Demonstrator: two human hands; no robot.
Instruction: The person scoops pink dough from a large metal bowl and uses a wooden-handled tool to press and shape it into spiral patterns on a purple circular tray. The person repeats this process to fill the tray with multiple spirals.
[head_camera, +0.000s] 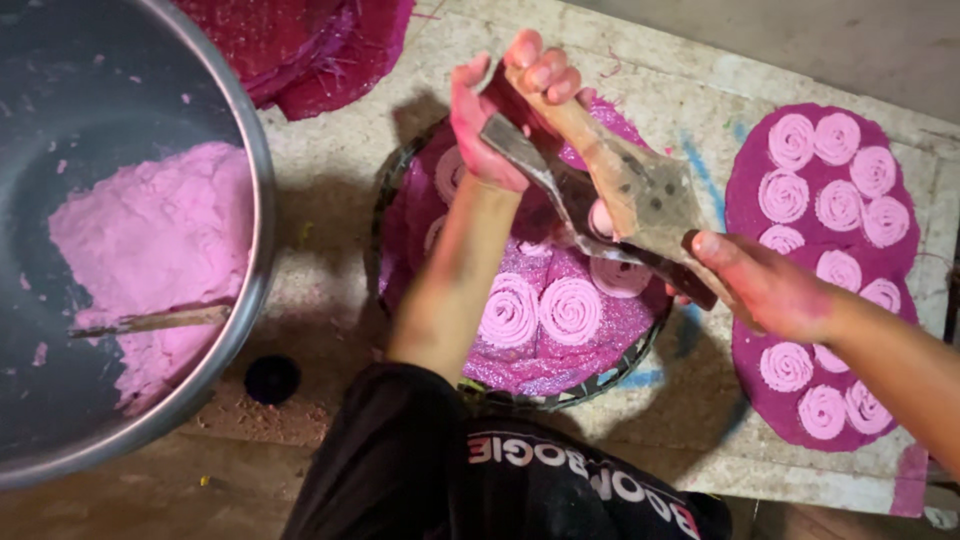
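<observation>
My left hand (505, 110) grips the far handles of a hinged wooden-and-metal press (625, 205) held over a round mat (555, 355). My right hand (755, 285) holds the press's near end. Pink dough spirals (540, 310) lie on the magenta mat beneath the press, inside a dark round frame (640, 365). A coil of dough hangs just under the press.
A large steel bowl (255, 200) at the left holds pink dough (150, 250) and a flat stick (150, 322). A second magenta mat (835, 270) covered with several spirals lies at the right. More magenta mats (320, 45) are stacked at the top. A small dark lid (271, 378) lies on the floor.
</observation>
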